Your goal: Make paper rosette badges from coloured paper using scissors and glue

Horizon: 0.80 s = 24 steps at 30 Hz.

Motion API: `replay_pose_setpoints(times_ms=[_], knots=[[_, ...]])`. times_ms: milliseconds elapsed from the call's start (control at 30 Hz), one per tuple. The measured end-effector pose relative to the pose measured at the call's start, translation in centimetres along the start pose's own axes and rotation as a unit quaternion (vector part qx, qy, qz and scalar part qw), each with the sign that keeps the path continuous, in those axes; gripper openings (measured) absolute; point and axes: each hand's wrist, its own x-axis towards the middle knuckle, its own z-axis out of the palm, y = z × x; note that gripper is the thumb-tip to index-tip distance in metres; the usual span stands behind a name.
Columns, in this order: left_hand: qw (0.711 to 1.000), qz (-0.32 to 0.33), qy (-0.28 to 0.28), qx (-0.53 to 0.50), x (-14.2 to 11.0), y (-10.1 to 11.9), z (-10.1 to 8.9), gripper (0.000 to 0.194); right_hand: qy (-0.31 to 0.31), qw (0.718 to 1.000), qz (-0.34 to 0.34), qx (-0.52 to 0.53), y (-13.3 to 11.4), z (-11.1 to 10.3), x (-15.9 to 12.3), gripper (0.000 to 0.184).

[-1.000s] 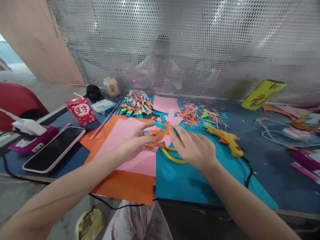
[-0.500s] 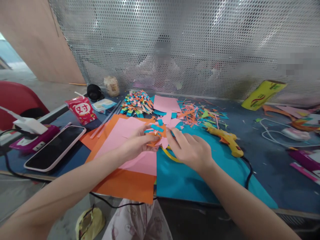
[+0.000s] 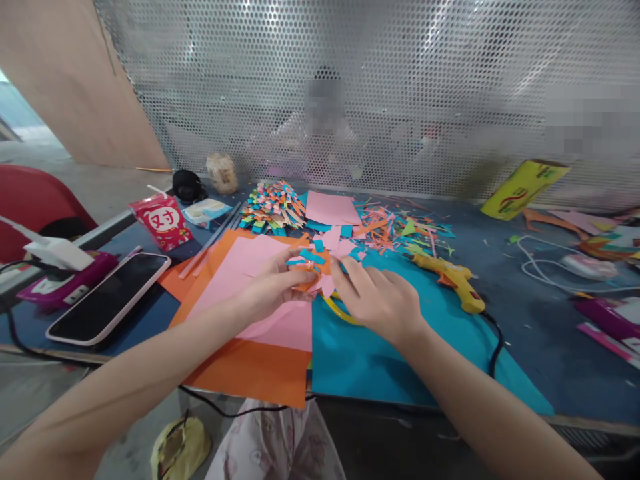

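Observation:
My left hand (image 3: 275, 283) is closed around a small craft piece of paper strips (image 3: 324, 267) in orange, pink and blue, with its thumb across the front. At the right edge of that piece, my right hand (image 3: 383, 297) has thumb and forefinger pinched on the paper. A yellow curved band (image 3: 343, 311) shows just below, partly hidden by the right hand. Under the left hand lie a pink sheet (image 3: 280, 333) and an orange sheet (image 3: 260, 373). A blue sheet (image 3: 380, 373) spreads beneath the right hand.
A yellow glue gun (image 3: 450, 277) lies to the right. Behind are a fringed paper pile (image 3: 275, 208), scattered paper scraps (image 3: 390, 227) and a pink square (image 3: 333, 208). A phone (image 3: 110, 297), power strip (image 3: 75, 280) and red snack packet (image 3: 163, 220) sit left. A perforated metal panel (image 3: 400, 87) stands behind.
Both hands keep nearly the same hold on the paper piece. The whole view has shifted very slightly; nothing else visibly moves.

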Motion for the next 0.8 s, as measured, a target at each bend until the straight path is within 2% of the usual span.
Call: replay_pose_setpoints(times_ms=[133,200,267,300,333,367,433,533,600,667,700,800], knots=[[1.000,0.001,0.009,0.006,0.0,0.1,0.1,0.046,-0.010,0.999,0.020,0.040,0.0,0.2,-0.2,0.025],[1.000,-0.003,-0.002,0.009,0.0,0.4,-0.1,0.040,-0.033,0.993,0.059,0.094,0.0,0.4,-0.5,0.026],[0.999,-0.010,-0.036,0.027,0.0,0.8,-0.4,0.041,-0.062,0.967,0.144,0.198,0.0,0.6,-0.6,0.023],[0.997,-0.016,-0.060,0.045,0.0,1.0,-0.7,0.046,-0.077,0.940,0.198,0.267,0.1,0.7,-0.5,0.021],[0.994,-0.025,-0.082,0.067,0.0,1.1,-0.9,0.050,-0.093,0.900,0.250,0.344,0.1,0.7,-0.5,0.020],[0.991,-0.031,-0.093,0.086,0.0,1.3,-1.1,0.054,-0.108,0.849,0.299,0.423,0.2,0.6,-0.3,0.020],[0.989,-0.027,-0.081,0.117,0.2,1.4,-1.5,0.056,-0.143,0.718,0.376,0.568,0.4,0.4,0.0,0.019],[0.986,0.046,-0.011,0.159,0.2,1.4,-1.8,0.048,-0.202,0.516,0.447,0.703,0.6,0.0,0.3,0.021],[0.975,0.114,-0.001,0.188,0.1,1.4,-1.8,0.043,-0.249,0.418,0.456,0.745,0.7,-0.2,0.4,0.027],[0.964,0.166,-0.016,0.209,0.0,1.4,-1.8,0.039,-0.294,0.354,0.448,0.766,0.6,-0.3,0.4,0.032],[0.960,0.177,-0.026,0.216,-0.1,1.5,-1.8,0.038,-0.313,0.335,0.443,0.771,0.5,-0.3,0.4,0.033],[0.959,0.170,-0.036,0.222,-0.2,1.4,-1.9,0.029,-0.338,0.309,0.433,0.777,0.3,-0.4,0.5,0.034]])
